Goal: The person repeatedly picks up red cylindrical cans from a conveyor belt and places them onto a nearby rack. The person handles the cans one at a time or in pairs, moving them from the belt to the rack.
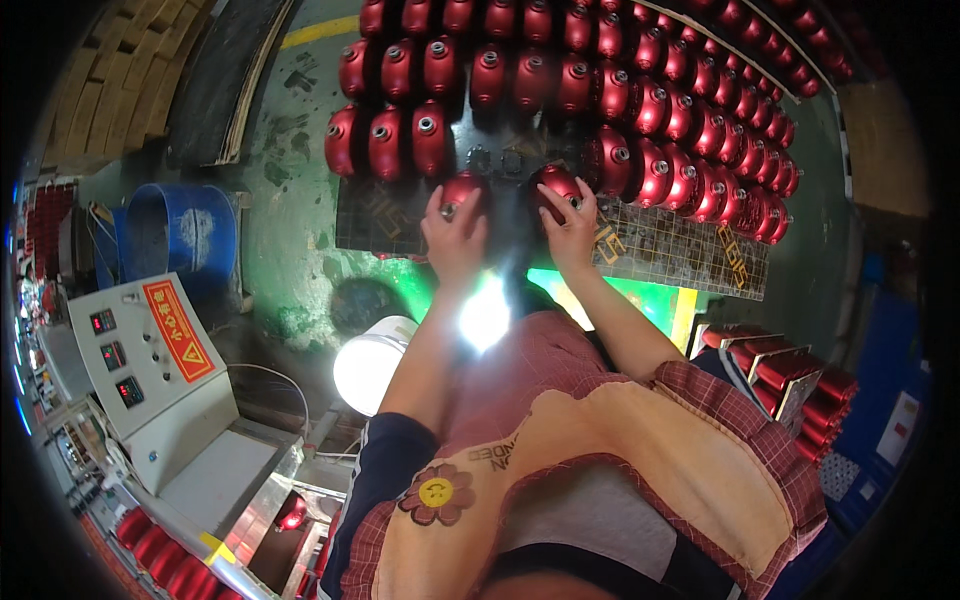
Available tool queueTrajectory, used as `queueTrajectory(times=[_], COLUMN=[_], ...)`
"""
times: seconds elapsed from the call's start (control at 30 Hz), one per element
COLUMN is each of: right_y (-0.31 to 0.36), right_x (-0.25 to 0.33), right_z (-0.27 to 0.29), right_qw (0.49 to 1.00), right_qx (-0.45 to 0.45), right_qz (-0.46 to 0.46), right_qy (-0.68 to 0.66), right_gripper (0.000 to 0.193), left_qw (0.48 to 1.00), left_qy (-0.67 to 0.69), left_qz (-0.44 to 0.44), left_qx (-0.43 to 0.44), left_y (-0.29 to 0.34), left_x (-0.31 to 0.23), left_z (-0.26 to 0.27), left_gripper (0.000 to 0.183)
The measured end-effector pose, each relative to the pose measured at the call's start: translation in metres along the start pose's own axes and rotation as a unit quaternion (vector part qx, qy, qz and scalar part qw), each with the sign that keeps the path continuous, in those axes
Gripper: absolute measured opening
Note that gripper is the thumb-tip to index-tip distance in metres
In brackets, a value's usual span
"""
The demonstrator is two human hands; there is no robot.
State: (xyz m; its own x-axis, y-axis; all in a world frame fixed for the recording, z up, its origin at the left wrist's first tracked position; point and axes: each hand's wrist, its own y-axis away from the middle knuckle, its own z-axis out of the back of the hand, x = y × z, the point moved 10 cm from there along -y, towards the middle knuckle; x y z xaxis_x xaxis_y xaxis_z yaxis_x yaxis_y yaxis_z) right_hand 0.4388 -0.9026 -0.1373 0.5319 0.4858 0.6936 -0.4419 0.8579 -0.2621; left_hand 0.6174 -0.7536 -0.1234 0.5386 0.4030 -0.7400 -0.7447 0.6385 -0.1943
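My left hand (pixel 455 232) is closed over a glossy red metal canister (pixel 464 184) with a small metal neck fitting, fingers and thumb curled around it. To its right, my right hand (pixel 571 226) grips a second red canister (pixel 556 180) in the same way. Both canisters are at the near edge of a dark board (pixel 665 240) with yellow markings. Rows of matching red canisters (pixel 430 138) stand beyond and on either side, metal necks showing. A dark gap separates my two hands. The undersides of the held canisters are hidden.
To the left are a control box (pixel 150 325) with a red warning label, a blue barrel (pixel 190 235) and a white bucket (pixel 375 362). More red canisters (pixel 160 555) sit at lower left. A rack of red cylinders (pixel 790 385) stands at right. Stacked cartons (pixel 115 85) rise at upper left.
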Motion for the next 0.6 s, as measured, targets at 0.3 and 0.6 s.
queueTrajectory(times=[0.3,0.6], right_y=[-0.019,-0.104], right_x=[0.039,0.133], right_z=[0.028,-0.190], right_qw=[0.994,0.949], right_qx=[0.070,0.307], right_qz=[0.037,0.073], right_qy=[0.081,-0.012], right_gripper=[0.058,0.061], left_qw=[0.988,0.993], left_qy=[0.027,-0.115], left_qz=[-0.142,-0.029], left_qx=[0.051,-0.005], left_y=[0.004,-0.149], left_x=[-0.023,0.083], left_z=[-0.008,0.016], left_gripper=[0.035,0.057])
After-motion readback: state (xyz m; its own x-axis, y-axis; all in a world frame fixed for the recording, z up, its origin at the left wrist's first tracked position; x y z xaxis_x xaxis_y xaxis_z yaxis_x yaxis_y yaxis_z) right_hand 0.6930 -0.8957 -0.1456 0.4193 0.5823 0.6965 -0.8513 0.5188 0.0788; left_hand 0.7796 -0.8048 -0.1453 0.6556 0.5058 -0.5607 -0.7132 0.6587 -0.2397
